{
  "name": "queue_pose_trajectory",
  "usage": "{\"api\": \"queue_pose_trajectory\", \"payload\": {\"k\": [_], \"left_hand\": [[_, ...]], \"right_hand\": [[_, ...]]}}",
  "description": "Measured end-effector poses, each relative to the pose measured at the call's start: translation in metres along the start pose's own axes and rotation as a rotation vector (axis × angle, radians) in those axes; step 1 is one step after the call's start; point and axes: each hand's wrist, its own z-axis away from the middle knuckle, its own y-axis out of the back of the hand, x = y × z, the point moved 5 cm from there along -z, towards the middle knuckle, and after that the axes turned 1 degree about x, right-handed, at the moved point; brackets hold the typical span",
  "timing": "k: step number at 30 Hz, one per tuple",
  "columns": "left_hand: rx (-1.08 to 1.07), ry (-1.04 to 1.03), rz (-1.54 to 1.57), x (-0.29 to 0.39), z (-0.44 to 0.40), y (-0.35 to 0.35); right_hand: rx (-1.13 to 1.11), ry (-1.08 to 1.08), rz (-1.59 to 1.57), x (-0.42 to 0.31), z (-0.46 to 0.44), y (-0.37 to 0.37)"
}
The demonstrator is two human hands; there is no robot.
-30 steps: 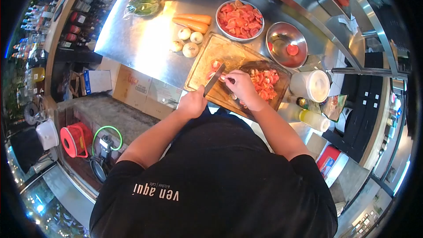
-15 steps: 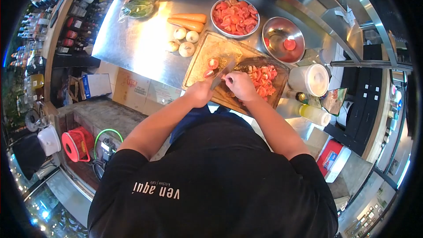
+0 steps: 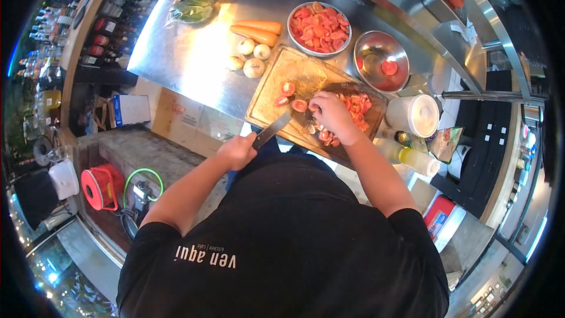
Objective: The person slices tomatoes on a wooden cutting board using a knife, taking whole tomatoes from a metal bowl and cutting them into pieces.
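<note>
My left hand (image 3: 237, 152) is closed round the handle of a kitchen knife (image 3: 274, 129), whose blade reaches over the near-left edge of the wooden cutting board (image 3: 301, 65). Over the middle of the board, my right hand (image 3: 334, 116) has its fingers curled and pinched together; whatever they hold is hidden. Just left of those fingertips lies a cut tomato piece (image 3: 299, 105). Two more pieces, a tomato half (image 3: 287, 88) and a tomato wedge (image 3: 281, 101), rest farther left. Chopped tomato (image 3: 358, 106) is heaped on the right side, partly behind my right hand.
Beyond the board stand a bowl of cut tomatoes (image 3: 319, 53) and a steel bowl (image 3: 371, 47) with a tomato piece inside. Carrots (image 3: 255, 34), several onions (image 3: 254, 68) and bagged greens (image 3: 194, 7) lie left. A white tub (image 3: 413, 115) and a bottle (image 3: 419, 161) flank the right.
My left hand has drawn the knife left and toward my body, away from the tomato. My right hand has shifted slightly right, and a cut tomato piece now shows beside it.
</note>
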Motion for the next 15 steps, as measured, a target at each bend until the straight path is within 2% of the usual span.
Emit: {"api": "queue_pose_trajectory", "payload": {"k": [3,8,15], "left_hand": [[0.057,-0.028,0.074,-0.007,-0.002,-0.001],[0.127,-0.027,0.149,-0.012,-0.004,0.004],[0.216,-0.040,0.184,-0.014,-0.004,0.007]], "right_hand": [[0.016,0.107,0.108,-0.016,0.007,0.011],[0.006,0.030,0.253,-0.020,-0.001,-0.004],[-0.034,-0.027,0.305,-0.014,-0.003,-0.021]]}}
